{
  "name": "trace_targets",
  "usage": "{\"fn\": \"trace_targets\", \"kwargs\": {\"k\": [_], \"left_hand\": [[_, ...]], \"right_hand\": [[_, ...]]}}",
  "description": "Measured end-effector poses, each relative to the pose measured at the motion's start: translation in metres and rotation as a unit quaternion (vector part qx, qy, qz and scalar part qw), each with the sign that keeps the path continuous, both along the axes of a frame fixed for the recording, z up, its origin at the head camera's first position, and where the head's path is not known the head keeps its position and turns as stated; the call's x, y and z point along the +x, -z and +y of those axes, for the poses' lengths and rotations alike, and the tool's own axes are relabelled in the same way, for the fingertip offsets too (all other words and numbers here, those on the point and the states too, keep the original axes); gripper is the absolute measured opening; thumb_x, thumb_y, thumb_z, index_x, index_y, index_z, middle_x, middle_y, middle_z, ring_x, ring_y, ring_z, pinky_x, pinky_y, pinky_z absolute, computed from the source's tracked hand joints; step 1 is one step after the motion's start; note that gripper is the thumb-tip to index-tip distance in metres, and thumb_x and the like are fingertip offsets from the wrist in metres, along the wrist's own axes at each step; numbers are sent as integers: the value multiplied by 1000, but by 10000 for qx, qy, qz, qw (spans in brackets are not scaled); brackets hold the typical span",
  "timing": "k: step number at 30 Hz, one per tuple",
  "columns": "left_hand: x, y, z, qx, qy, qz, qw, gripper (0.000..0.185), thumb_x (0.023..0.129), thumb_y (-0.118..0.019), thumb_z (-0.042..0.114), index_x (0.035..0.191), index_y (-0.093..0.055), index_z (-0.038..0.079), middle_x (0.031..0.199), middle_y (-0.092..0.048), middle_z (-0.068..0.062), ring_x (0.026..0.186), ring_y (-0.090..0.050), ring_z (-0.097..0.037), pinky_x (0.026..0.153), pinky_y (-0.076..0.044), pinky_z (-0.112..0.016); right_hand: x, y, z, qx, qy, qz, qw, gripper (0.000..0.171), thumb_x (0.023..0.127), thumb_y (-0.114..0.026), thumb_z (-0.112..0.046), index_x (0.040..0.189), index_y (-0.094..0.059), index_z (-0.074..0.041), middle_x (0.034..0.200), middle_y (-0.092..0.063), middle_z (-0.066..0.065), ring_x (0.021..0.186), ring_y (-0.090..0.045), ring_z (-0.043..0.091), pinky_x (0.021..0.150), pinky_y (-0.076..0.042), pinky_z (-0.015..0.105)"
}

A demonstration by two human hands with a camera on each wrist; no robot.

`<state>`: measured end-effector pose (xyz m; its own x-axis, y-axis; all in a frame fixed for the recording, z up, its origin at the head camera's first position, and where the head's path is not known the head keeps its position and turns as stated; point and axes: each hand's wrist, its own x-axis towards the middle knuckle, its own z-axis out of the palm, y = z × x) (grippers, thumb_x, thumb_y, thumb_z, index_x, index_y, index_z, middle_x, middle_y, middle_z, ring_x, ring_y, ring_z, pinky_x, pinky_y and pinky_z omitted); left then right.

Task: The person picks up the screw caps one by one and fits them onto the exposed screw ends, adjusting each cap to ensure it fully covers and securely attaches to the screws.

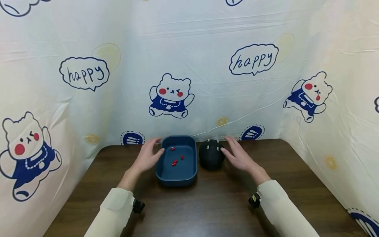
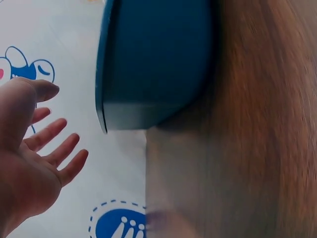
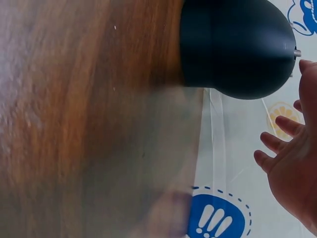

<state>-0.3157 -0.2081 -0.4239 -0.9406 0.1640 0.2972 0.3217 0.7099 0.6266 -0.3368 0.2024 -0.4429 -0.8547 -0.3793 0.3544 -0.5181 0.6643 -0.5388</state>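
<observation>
A blue rectangular tray (image 1: 177, 174) sits at the back middle of the dark wooden table and holds several small red pieces (image 1: 174, 162). My left hand (image 1: 148, 155) is beside the tray's left rim with fingers spread and relaxed, holding nothing. In the left wrist view the left hand (image 2: 34, 158) is apart from the tray (image 2: 153, 64). A black dome-shaped object (image 1: 211, 154) with small white pegs on top stands right of the tray. My right hand (image 1: 237, 154) hovers open by its right side. The right wrist view shows the right hand (image 3: 292, 163) spread beside the dome (image 3: 233, 47).
A cartoon-bear printed sheet (image 1: 189, 65) walls the table at the back and both sides. The wooden tabletop (image 1: 207, 204) stretches toward me in front of the tray and dome. Small black cameras sit at both wrists.
</observation>
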Motion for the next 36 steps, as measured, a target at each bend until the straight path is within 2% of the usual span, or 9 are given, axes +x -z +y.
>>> {"fn": "trace_targets", "kwargs": {"k": [10, 17, 26, 36], "left_hand": [[-2, -8, 15, 338, 73, 51, 9994, 44, 102, -62, 16, 142, -51, 2, 136, -58, -24, 124, -57, -42, 101, -49, -57], [-3, -12, 30, 360, -17, -277, 9990, 48, 102, -62, 15, 145, -47, 2, 137, -57, -24, 121, -59, -40, 101, -50, -55], [-10, -10, 49, 207, -31, -636, 9978, 50, 102, -63, 19, 146, -47, 3, 137, -57, -23, 119, -59, -36, 100, -52, -53], [-17, -3, 60, 123, -162, -952, 9952, 50, 102, -64, 25, 144, -50, 1, 134, -60, -22, 116, -59, -34, 100, -52, -50]], "right_hand": [[1, 5, -15, -311, -66, -261, 9992, 64, 108, -50, -39, 157, -31, -3, 160, -33, 20, 147, -34, 37, 119, -28, 57], [2, 6, -26, -429, 75, -514, 9977, 70, 107, -49, -43, 158, -26, -2, 161, -29, 21, 148, -34, 37, 120, -27, 55], [3, 8, -38, -677, 317, -865, 9934, 79, 106, -47, -52, 161, -19, -3, 163, -25, 23, 148, -32, 39, 120, -25, 57], [5, 15, -47, -863, 409, -977, 9906, 78, 107, -44, -52, 161, -17, -4, 163, -23, 23, 147, -31, 39, 120, -25, 58]]}}
